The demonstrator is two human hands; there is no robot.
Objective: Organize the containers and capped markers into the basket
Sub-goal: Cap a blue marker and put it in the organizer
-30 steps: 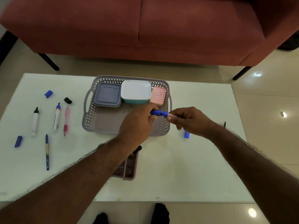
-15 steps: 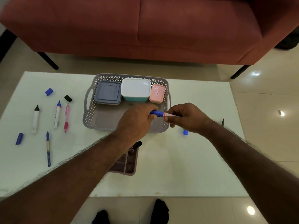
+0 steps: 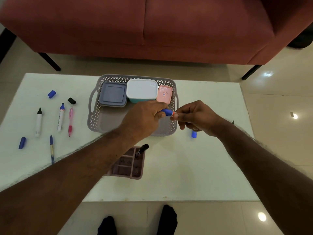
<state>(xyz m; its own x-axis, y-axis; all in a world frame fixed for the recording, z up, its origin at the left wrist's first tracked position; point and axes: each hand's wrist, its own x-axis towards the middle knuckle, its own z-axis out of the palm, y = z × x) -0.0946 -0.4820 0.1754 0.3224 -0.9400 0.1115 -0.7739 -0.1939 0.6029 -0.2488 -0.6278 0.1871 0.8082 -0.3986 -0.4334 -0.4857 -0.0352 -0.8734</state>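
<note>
While the left hand (image 3: 144,116) curls its fingers round the blue cap (image 3: 166,112) of a marker, the right hand (image 3: 194,116) pinches the marker's other end between thumb and fingertips, so that only the cap and a short orange-and-white stretch of the barrel show between the two hands. The marker is held level in the air, above the near right corner of the grey lattice basket (image 3: 94,116).

Inside the basket, along its far wall, stand three lidded containers in a row: a flat grey-blue one (image 3: 113,94) on the left, a taller white-lidded teal one (image 3: 142,90) in the middle and touching it, and a small pink one (image 3: 164,94) on the right.

On the white table (image 3: 186,175), just beside the right wrist, lies a loose blue cap (image 3: 194,134). Left of the basket lie a black-tipped white marker (image 3: 38,122), a blue-tipped white marker (image 3: 60,117) and a pink pen (image 3: 70,121), all uncapped (as far as the view shows), with a blue pen (image 3: 51,149) nearer the table's front edge. Scattered round them are a black cap (image 3: 71,100) and two more blue caps (image 3: 51,94) (image 3: 22,142). A mauve compartment tray (image 3: 135,167) sits near the front, partly under the left forearm, with a black-capped pen (image 3: 142,150) propped in it.

A red sofa (image 3: 152,28) stands beyond the table.
</note>
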